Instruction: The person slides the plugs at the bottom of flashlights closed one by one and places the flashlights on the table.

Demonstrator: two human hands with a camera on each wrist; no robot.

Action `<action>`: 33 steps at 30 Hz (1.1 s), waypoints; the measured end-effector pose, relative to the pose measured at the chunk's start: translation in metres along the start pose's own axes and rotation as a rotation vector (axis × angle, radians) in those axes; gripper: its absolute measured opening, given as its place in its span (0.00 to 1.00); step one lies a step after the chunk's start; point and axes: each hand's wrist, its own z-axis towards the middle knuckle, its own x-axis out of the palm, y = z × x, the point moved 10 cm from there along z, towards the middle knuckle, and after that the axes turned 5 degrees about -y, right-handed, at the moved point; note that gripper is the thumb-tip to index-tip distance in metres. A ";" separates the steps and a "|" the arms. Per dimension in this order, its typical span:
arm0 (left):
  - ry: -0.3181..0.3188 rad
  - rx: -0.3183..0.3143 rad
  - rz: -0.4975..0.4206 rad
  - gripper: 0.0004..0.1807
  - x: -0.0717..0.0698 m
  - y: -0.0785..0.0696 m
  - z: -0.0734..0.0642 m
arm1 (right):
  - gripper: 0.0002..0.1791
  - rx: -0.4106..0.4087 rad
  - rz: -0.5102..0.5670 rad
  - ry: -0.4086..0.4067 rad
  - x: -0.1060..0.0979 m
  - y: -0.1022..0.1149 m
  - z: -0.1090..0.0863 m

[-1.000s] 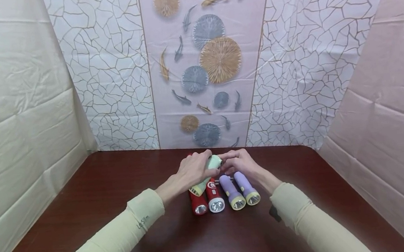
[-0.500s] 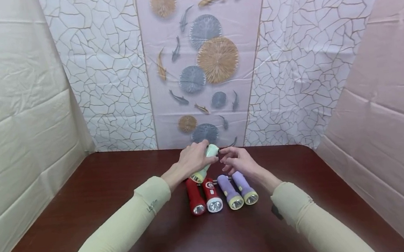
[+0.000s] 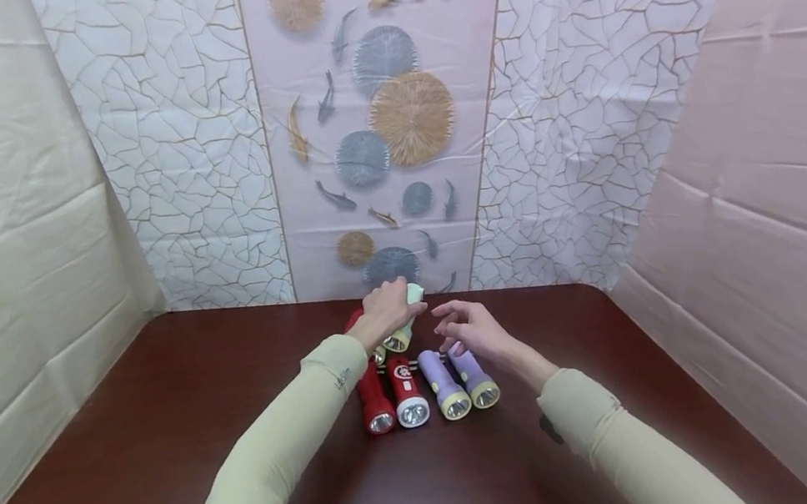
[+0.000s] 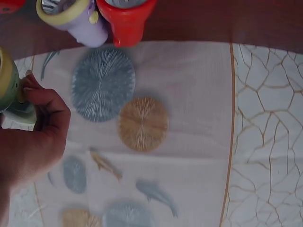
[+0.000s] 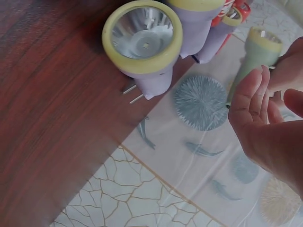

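Observation:
My left hand grips a pale green flashlight with a yellow head, held behind the front row with its lens toward me. In the left wrist view the thumb lies along the green flashlight. The right hand hovers over the back ends of two purple flashlights, its fingers loosely bent and holding nothing. Left of these lie a red flashlight with a white rim and an all-red flashlight. The right wrist view shows two metal prongs sticking out of a purple flashlight.
Behind the front row, partly hidden by the left hand, lie another red flashlight and a purple flashlight with a yellow rim. The dark red-brown table ends at a patterned cloth; plain cloths hang at both sides.
The left hand has lifted the green flashlight off the front row and moved it back. The right hand's fingers, earlier at its tail end, are now apart from it.

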 end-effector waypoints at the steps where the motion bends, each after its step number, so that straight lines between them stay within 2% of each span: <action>1: 0.007 -0.008 0.002 0.26 0.005 0.001 0.003 | 0.21 -0.005 -0.008 0.005 0.000 0.000 -0.001; 4: 0.019 -0.020 -0.005 0.26 0.014 0.000 0.009 | 0.20 -0.001 -0.018 -0.002 -0.002 -0.002 -0.002; 9: 0.021 -0.035 -0.006 0.27 0.019 0.000 0.013 | 0.19 0.005 -0.012 -0.005 -0.004 -0.005 -0.003; 21: 0.038 -0.096 0.033 0.29 0.043 0.018 0.011 | 0.17 0.012 0.015 0.035 0.002 -0.006 -0.012; 27: 0.033 -0.115 0.038 0.29 0.047 0.023 0.013 | 0.17 0.005 0.038 0.054 0.008 -0.006 -0.011; 33: 0.053 -0.112 0.047 0.28 0.053 0.021 0.018 | 0.16 0.015 0.034 0.049 0.007 -0.008 -0.011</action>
